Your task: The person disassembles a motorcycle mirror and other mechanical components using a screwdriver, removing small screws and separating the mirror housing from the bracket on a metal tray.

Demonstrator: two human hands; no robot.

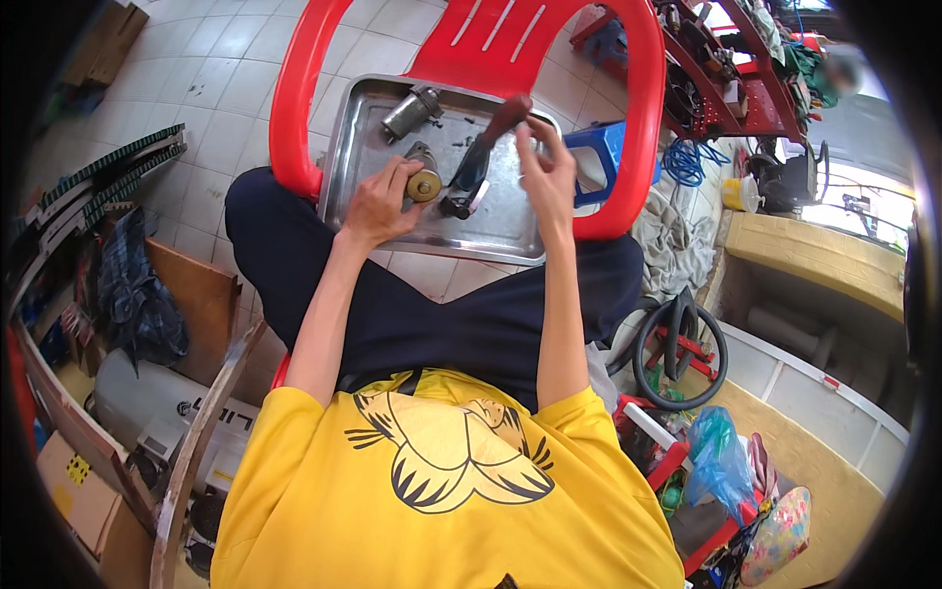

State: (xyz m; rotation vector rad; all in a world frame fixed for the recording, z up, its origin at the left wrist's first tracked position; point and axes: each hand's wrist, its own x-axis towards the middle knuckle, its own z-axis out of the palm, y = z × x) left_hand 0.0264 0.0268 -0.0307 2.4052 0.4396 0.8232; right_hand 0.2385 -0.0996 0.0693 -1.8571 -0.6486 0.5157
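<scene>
My left hand [381, 204] is closed around a round metal part [424, 186] with a brass-coloured face, holding it over the metal tray [334, 177]. Beside it in the tray is a dark tool [471, 169] with a reddish-brown handle [507, 115], slanting up to the right. My right hand [549, 172] is just right of that handle, fingers partly stretched out and nothing visible in its grasp. Whether a fingertip touches the handle, I cannot tell. A grey metal cylinder [410, 113] lies toward the tray's far left, with several small dark pieces nearby.
The tray rests on a red plastic chair [294, 108] in front of my knees. A blue box [601, 162] is by the chair's right arm. Farther right are coiled blue tubing [687, 160], a grey cloth [672, 245] and a black tyre-like ring [721, 368]. A wooden frame [201, 442] stands left.
</scene>
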